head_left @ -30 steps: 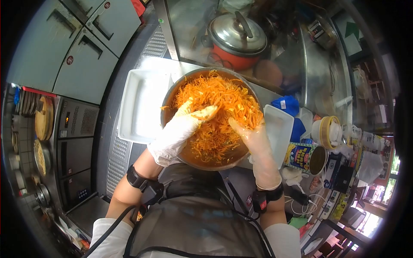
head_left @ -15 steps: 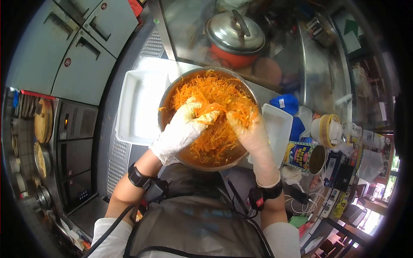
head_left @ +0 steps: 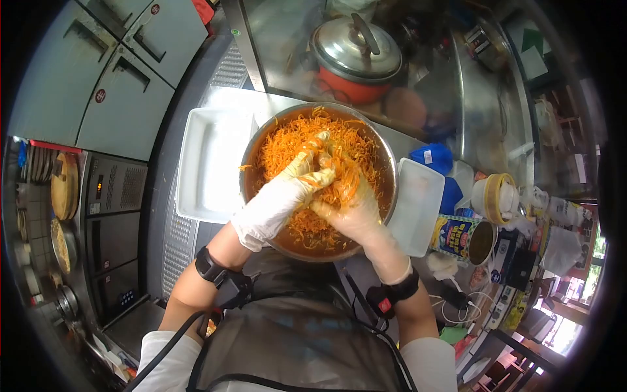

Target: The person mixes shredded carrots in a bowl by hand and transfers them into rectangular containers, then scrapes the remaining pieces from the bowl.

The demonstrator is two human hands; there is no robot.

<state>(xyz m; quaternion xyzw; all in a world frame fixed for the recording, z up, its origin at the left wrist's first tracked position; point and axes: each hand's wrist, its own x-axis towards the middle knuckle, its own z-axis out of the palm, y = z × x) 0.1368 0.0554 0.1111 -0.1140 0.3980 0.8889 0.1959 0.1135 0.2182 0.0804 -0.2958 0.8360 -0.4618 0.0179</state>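
A large steel bowl (head_left: 390, 196) holds orange shreds (head_left: 281, 145) that look like grated carrot. Both hands are inside it, in pale, thin gloves with orange smears. Near the bowl's middle, my left hand (head_left: 284, 189) curls its fingers around some shreds. Facing it from the right, my right hand (head_left: 353, 210) has its fingers bent against a clump of shreds. The two hands nearly meet, with shreds between them, and some fingertips are hidden in the clump.
An empty white tray (head_left: 215, 163) lies left of the bowl, another pale tray (head_left: 419, 206) right of it. Beyond stands a red pot with a steel lid (head_left: 356, 49). An open tin (head_left: 480, 242) and a yellow-rimmed tub (head_left: 499, 198) are farther right.
My right hand has moved left towards my left hand, and the gap between them has closed. The fingers of my left hand have shifted slightly up over the shreds.
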